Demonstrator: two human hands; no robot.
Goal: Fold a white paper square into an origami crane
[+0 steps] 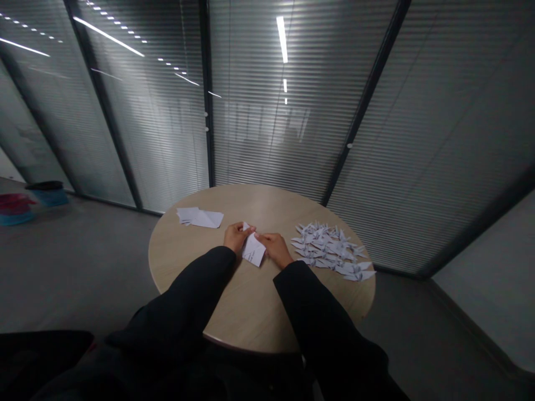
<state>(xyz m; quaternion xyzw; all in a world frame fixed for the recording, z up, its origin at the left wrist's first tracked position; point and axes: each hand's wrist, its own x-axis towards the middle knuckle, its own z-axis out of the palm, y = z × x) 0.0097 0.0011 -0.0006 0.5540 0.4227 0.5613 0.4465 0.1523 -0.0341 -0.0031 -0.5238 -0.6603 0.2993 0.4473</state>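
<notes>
A small folded white paper (253,251) lies on the round wooden table (251,301) between my hands. My left hand (236,236) pinches its upper left corner, fingers closed on the fold. Pressed against the paper's right edge, my right hand (276,248) has its fingers closed on it. Both arms are in black sleeves.
A stack of white paper sheets (199,217) lies at the table's far left. Several folded paper cranes (332,250) are spread out on the right side. Glass walls with blinds stand behind the table. Blue and pink bins (25,201) sit on the floor at far left.
</notes>
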